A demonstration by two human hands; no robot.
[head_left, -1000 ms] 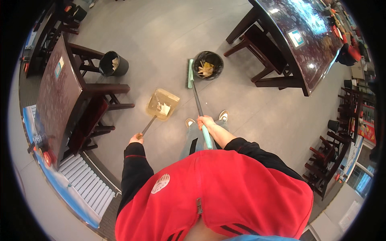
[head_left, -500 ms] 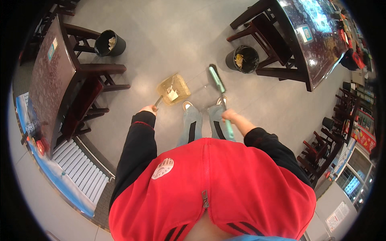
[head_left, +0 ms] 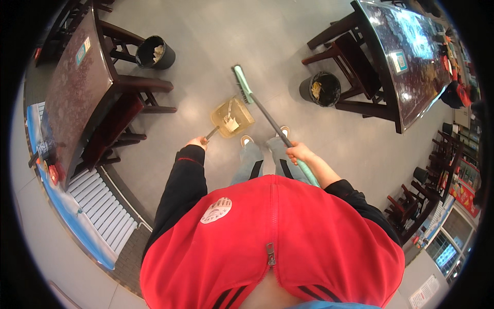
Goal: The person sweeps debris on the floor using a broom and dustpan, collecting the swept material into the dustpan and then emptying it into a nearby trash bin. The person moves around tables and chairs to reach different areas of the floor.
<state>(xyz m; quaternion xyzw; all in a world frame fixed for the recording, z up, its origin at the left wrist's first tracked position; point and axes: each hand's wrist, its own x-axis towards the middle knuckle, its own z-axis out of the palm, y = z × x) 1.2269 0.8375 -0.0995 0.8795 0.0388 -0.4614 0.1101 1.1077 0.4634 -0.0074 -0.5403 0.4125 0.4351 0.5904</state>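
My left hand (head_left: 197, 142) is closed round the handle of a yellowish, see-through dustpan (head_left: 246, 122). White scraps (head_left: 231, 124) and a thin pale piece lie inside the pan, which is down at the floor before my feet. In my closed right hand (head_left: 299, 153) is the pole of a broom (head_left: 268, 117) with a dark shaft and a mint-green grip. The broom's green head (head_left: 241, 82) has dark bristles on its left side. It stands just beyond the dustpan's far right edge, close to it.
Dark wooden tables stand at the left (head_left: 85, 98) and right (head_left: 383, 67), with stools beneath. A black bin (head_left: 165, 59) with pale waste is beside the left table, another bin (head_left: 307, 91) beside the right one. A white radiator (head_left: 103, 216) runs along the lower left wall.
The broom head has swung left across the floor, from right of my feet to beside the dustpan. The dustpan and both hands sit slightly lower and further right in the picture.
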